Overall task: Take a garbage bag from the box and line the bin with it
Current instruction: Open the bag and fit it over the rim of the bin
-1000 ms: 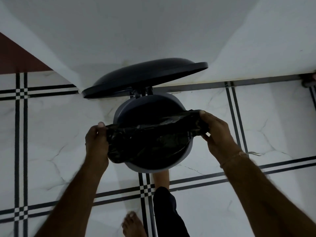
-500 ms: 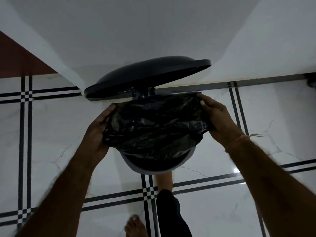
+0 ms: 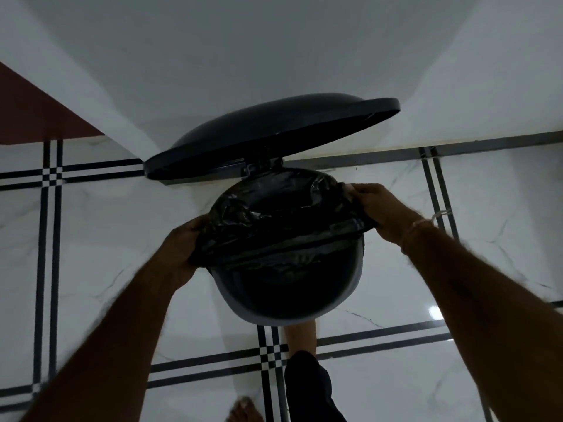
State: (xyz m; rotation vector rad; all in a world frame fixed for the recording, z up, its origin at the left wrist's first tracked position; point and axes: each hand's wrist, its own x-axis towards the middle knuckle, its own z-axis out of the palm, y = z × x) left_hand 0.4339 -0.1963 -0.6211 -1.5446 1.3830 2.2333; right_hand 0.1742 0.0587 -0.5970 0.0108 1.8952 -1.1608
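bin (image 3: 344, 303) lid (image 3: 274, 135) raised. black garbage bag (image 3: 274, 226) stretched over far rim, near rim bare. left hand (image 3: 182, 248) and right hand (image 3: 380, 211) each clenched on bag edge.

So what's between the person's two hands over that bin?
In the head view, the black garbage bag is stretched between the left hand and right hand, spanning the bin's far rim.

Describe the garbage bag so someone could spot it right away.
Find the round bin on the white tiled floor, its dark lid raised behind. The garbage bag is the crinkled, shiny black plastic stretched across the bin's mouth, gripped by both hands.
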